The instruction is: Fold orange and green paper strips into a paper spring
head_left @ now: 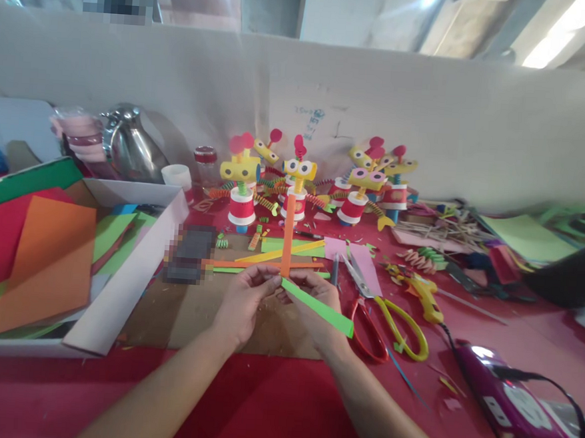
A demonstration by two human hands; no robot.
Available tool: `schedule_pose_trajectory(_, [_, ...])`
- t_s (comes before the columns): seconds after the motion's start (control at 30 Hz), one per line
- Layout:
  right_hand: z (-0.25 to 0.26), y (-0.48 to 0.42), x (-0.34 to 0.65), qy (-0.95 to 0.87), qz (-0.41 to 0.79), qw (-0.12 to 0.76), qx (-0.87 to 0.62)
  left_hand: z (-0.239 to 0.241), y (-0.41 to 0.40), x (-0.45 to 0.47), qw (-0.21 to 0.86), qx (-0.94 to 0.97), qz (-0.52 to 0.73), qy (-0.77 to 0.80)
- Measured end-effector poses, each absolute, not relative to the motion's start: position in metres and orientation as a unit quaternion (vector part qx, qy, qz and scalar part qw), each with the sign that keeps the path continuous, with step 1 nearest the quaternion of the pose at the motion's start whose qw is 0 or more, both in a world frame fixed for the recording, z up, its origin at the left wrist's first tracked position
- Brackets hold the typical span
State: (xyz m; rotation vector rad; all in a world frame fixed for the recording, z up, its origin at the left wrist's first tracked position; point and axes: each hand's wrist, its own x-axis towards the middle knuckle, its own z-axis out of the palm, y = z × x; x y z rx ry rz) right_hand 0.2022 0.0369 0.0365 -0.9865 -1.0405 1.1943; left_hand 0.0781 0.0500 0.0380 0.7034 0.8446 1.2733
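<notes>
Near the middle of the view, an orange paper strip (288,239) stands up from the spot where it meets a green paper strip (319,305). My left hand (256,293) pinches that crossing with thumb and fingertips. From the other side my right hand (315,299) closes its fingers around the same place, partly hidden behind the green strip, which slants down over it. Beneath both hands lies a brown cardboard sheet (195,322). Loose orange, yellow and green strips rest just beyond the fingers, along with a yellow paper strip (275,252).
Several paper-cup figures (243,205) stand against the wall. Red-handled scissors (366,317), yellow-handled scissors (405,327), a yellow glue gun (427,298) and a purple power box (505,394) lie to the right. At left stands a white box (127,287) of coloured paper, near a dark phone (192,252).
</notes>
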Motion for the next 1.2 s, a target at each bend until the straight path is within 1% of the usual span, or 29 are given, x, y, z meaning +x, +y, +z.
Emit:
schedule_pose_trajectory(0.2, [0.0392, 0.033, 0.2008, -0.507, 0.444, 0.59, -0.446, 0.0397, 0.0491, 0.0784, 0.654, 0.305, 0.583, 0.375])
schedule_pose_trajectory(0.4, [0.0432, 0.0326, 0.1961, -0.483, 0.494, 0.595, -0.41, 0.0423, 0.0481, 0.0795, 0.653, 0.299, 0.589, 0.37])
schedule_pose_trajectory(0.63, [0.0369, 0.0374, 0.1995, -0.501, 0.45, 0.587, -0.449, 0.0362, 0.0495, 0.0794, 0.672, 0.29, 0.584, 0.351])
schedule_pose_trajectory(0.77, [0.0363, 0.038, 0.2007, -0.503, 0.449, 0.585, -0.451, 0.0372, 0.0501, 0.0801, 0.684, 0.277, 0.587, 0.331])
schedule_pose_trajectory(0.93, [0.0385, 0.0362, 0.2006, -0.537, 0.417, 0.58, -0.449, 0.0408, 0.0489, 0.0773, 0.706, 0.345, 0.523, 0.331])
schedule_pose_trajectory(1.07, [0.0376, 0.0364, 0.1997, -0.554, 0.398, 0.576, -0.45, 0.0403, 0.0496, 0.0743, 0.676, 0.385, 0.503, 0.376])
schedule_pose_trajectory(1.2, [0.0348, 0.0357, 0.1979, -0.558, 0.409, 0.587, -0.42, 0.0394, 0.0509, 0.0739, 0.642, 0.407, 0.535, 0.369])
